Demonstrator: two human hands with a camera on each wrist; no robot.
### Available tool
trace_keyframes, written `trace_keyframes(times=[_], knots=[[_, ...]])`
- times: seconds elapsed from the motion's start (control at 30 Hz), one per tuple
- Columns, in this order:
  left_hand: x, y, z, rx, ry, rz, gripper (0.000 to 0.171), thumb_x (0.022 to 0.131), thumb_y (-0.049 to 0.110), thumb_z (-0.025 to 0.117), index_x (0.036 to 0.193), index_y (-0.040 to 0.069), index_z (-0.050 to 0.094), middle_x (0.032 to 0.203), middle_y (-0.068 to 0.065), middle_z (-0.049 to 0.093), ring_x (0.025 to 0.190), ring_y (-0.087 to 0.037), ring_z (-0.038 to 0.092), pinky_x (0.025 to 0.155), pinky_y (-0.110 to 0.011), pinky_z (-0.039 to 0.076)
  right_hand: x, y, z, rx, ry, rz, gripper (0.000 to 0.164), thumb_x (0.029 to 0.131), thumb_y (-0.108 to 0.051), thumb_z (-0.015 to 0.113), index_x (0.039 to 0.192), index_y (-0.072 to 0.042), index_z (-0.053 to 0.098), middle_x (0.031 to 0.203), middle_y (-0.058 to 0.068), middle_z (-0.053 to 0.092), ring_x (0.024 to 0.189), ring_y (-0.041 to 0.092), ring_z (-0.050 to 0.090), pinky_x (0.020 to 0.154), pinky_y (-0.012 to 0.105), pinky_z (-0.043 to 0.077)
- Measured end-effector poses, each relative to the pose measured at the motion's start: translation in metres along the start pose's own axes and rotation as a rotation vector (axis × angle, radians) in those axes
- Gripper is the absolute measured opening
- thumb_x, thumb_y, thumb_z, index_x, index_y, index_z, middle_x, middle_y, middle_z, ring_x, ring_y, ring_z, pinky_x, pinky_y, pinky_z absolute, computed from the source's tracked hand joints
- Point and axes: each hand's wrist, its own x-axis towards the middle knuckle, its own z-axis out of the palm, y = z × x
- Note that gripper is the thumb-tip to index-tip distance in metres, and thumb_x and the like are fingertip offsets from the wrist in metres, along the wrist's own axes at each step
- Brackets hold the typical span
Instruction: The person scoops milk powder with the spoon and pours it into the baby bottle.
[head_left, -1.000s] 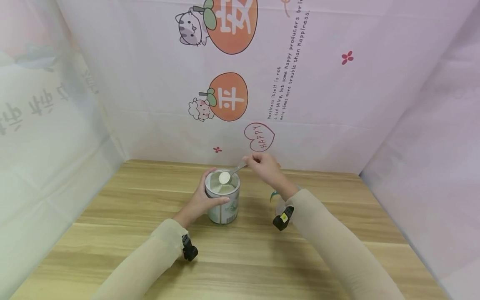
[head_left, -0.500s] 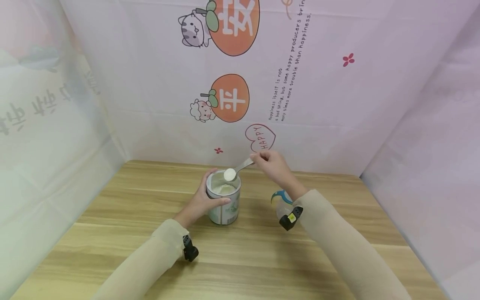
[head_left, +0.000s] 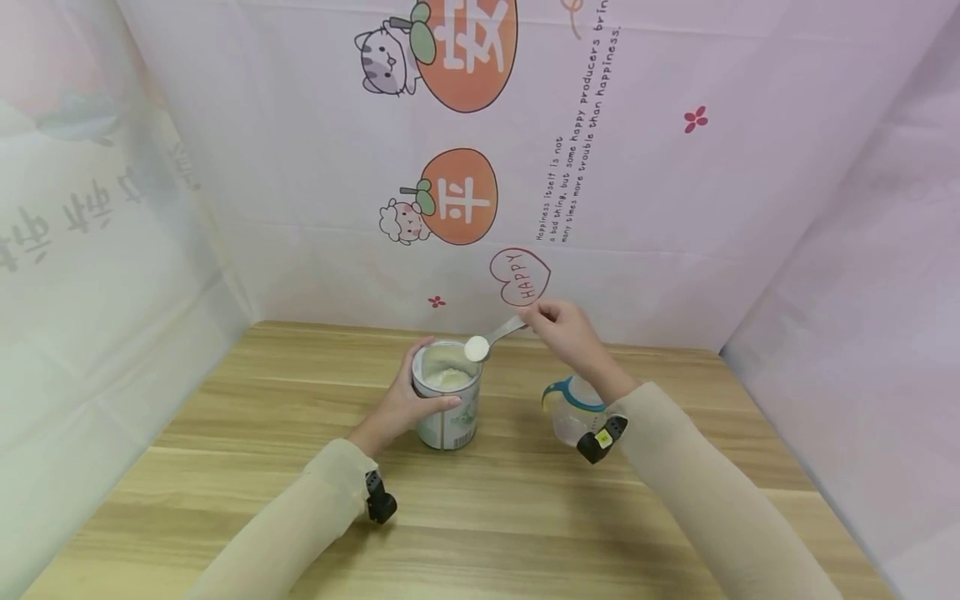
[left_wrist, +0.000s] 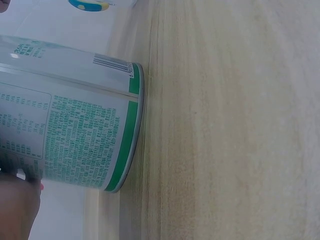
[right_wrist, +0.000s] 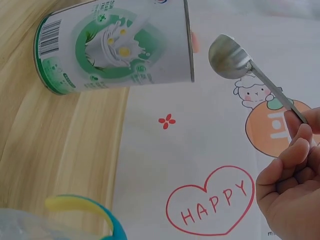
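An uncovered milk powder can [head_left: 450,417], white and green with a barcode, stands upright on the wooden table. My left hand [head_left: 402,400] grips it near the top, fingers on its far left side and thumb across the front. Pale powder shows inside. Between thumb and fingers my right hand [head_left: 561,332] pinches the handle of a metal measuring spoon [right_wrist: 229,57]. In the head view, the spoon's bowl, full of white powder [head_left: 476,348], overlaps the can's right rim. Below the right forearm stands a clear baby bottle [head_left: 570,421] with a blue and yellow handled collar, partly hidden by the wrist camera.
Printed white cloth [head_left: 637,208] hangs behind the table and on both sides. The wooden table [head_left: 480,533] reaches back to it. Each sleeve cuff carries a small black camera; the right one [head_left: 595,444] sits right in front of the bottle.
My right hand has moved right, bringing the filled spoon up from inside the can to its right rim. More of the bottle shows now. The left hand stays on the can.
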Motion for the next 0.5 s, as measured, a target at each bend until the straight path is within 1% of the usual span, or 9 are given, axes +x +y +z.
trace_keyframes(times=[0.07,0.13,0.3,0.43,0.5], knots=[[0.000,0.000,0.000,0.001,-0.003,0.000,0.103,0.081,0.008,0.084,0.156,0.029,0.017,0.150,-0.022,0.033,0.133,-0.043,0.041,0.110,-0.058,0.032,-0.002,0.001,-0.003,-0.006,0.006,0.018,0.037,0.103,-0.035,0.057,0.078,-0.008,0.058,0.066,0.003,0.042,0.059,0.019,0.036,0.053,0.029,0.032],[-0.001,0.001,0.000,0.001,-0.004,0.001,0.103,0.081,0.009,0.084,0.156,0.029,0.017,0.150,-0.022,0.034,0.134,-0.042,0.040,0.110,-0.058,0.031,-0.004,0.002,-0.006,-0.013,0.006,0.035,0.037,0.103,-0.036,0.057,0.080,-0.008,0.060,0.068,0.003,0.046,0.061,0.019,0.038,0.054,0.029,0.034],[0.000,0.000,-0.001,-0.007,-0.006,0.009,0.103,0.081,0.008,0.084,0.156,0.028,0.017,0.150,-0.022,0.034,0.134,-0.043,0.040,0.110,-0.059,0.031,-0.009,0.006,-0.014,-0.026,0.007,0.064,0.037,0.103,-0.035,0.055,0.082,-0.006,0.062,0.077,0.005,0.054,0.069,0.022,0.042,0.060,0.031,0.037],[0.007,-0.015,-0.003,-0.012,-0.010,0.011,0.105,0.081,0.008,0.084,0.157,0.031,0.015,0.151,-0.022,0.034,0.134,-0.044,0.040,0.110,-0.060,0.030,-0.014,0.011,-0.021,-0.013,0.007,0.081,0.037,0.104,-0.036,0.053,0.091,-0.004,0.068,0.092,0.009,0.064,0.082,0.023,0.049,0.071,0.033,0.041],[0.011,-0.022,-0.005,-0.011,-0.007,0.012,0.106,0.081,0.008,0.085,0.156,0.034,0.015,0.151,-0.020,0.034,0.134,-0.042,0.040,0.110,-0.060,0.030,-0.017,0.014,-0.025,-0.012,0.013,0.092,0.038,0.104,-0.038,0.053,0.095,-0.005,0.069,0.099,0.009,0.065,0.087,0.024,0.050,0.075,0.035,0.042]])
